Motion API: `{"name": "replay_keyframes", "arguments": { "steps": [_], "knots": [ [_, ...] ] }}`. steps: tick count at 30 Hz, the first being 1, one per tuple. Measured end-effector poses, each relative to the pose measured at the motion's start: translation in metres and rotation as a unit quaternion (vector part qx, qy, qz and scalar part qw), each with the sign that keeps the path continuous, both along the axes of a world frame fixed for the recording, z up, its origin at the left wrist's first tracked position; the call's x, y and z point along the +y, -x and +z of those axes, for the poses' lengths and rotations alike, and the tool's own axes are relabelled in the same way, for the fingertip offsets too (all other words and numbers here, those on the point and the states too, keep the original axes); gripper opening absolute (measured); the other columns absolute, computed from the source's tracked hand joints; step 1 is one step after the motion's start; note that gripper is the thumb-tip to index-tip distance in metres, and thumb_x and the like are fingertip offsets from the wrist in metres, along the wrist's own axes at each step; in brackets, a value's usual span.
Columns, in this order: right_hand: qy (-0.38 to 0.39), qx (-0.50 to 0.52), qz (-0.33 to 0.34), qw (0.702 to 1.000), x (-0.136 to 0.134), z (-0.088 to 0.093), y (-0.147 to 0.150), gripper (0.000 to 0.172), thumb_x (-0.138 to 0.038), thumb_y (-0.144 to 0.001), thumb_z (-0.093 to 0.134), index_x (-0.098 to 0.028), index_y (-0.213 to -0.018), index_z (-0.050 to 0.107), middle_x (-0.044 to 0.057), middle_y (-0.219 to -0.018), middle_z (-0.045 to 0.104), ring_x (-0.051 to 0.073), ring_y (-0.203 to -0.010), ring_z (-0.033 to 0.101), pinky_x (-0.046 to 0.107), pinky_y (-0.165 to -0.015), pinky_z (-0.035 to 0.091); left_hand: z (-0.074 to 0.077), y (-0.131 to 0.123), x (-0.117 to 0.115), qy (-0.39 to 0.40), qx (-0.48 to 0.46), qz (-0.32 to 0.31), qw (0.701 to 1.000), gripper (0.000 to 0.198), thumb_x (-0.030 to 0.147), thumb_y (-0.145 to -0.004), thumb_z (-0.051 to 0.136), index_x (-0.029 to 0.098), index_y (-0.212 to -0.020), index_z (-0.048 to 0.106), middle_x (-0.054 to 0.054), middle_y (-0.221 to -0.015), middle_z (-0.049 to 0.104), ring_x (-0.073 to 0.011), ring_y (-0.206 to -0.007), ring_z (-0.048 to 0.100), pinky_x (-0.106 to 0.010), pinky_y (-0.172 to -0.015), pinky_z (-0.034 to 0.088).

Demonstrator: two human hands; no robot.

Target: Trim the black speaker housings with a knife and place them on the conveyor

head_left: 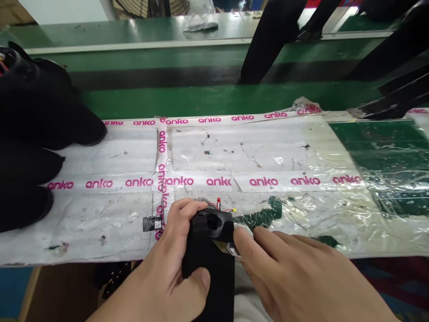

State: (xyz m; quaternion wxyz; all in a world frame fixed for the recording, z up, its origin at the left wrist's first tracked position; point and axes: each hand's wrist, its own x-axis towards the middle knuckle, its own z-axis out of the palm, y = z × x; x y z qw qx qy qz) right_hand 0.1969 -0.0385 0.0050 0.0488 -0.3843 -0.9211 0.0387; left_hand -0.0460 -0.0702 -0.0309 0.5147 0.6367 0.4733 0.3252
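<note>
Gripping case between hands: with left hand wrapped round left side, thumb pressed on top; with right hand at case's right edge, apparently pinching shiny piece, too small to identify. Pointing case lengthwise away from body, cap and wires at far end, overlapping bench's near edge in view. Having label left of case, black pieces well left; having room over bench beyond case, then green belt.

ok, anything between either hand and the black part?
Left hand: nothing visible; it grips the black part directly. Right hand: a small shiny object held there, at the part's right edge near its top end; can't tell what.
</note>
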Motion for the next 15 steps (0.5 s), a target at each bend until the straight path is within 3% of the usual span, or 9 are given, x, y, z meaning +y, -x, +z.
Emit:
{"name": "replay_keyframes", "arguments": {
  "steps": [3,7,12,15],
  "knots": [
    [-0.009,-0.025,-0.006,1.0,0.0,0.005,0.0,0.052,-0.006,-0.068,0.057,-0.028,-0.115,0.049,-0.007,-0.073,0.06,0.017,-0.052,0.06,0.037,-0.051,0.036,0.0,0.002,-0.002,0.021,0.002,-0.002,1.0,0.081,0.02,-0.09,0.059,0.048,-0.161,0.031,-0.004,-0.163,0.034,-0.0419,-0.164,0.022,-0.054,-0.118,0.053],
    [-0.002,-0.041,-0.015,0.999,0.002,0.011,0.006,0.046,-0.007,-0.069,0.056,-0.028,-0.111,0.052,-0.007,-0.065,0.054,0.017,-0.04,0.051,0.038,-0.044,0.024,0.003,0.002,-0.002,0.024,0.01,-0.007,1.0,0.083,0.017,-0.086,0.059,0.048,-0.159,0.033,-0.005,-0.162,0.034,-0.0434,-0.161,0.027,-0.053,-0.111,0.058],
    [0.011,-0.035,0.003,0.999,0.013,0.017,0.013,0.036,-0.007,-0.063,0.059,-0.029,-0.091,0.052,-0.007,-0.057,0.052,0.017,-0.033,0.046,0.038,-0.042,0.015,0.009,-0.003,0.004,0.011,0.034,-0.016,0.999,0.081,0.018,-0.089,0.06,0.045,-0.16,0.031,-0.008,-0.156,0.037,-0.0411,-0.15,0.044,-0.055,-0.112,0.056],
    [0.025,-0.046,0.034,0.998,0.02,0.028,-0.004,0.031,-0.01,-0.064,0.061,-0.029,-0.086,0.051,-0.008,-0.055,0.051,0.017,-0.034,0.045,0.036,-0.04,0.02,0.004,-0.001,0.002,-0.005,0.019,0.001,1.0,0.07,0.024,-0.095,0.061,0.045,-0.157,0.036,-0.007,-0.152,0.042,-0.0399,-0.146,0.045,-0.057,-0.117,0.05]
  ]
}}
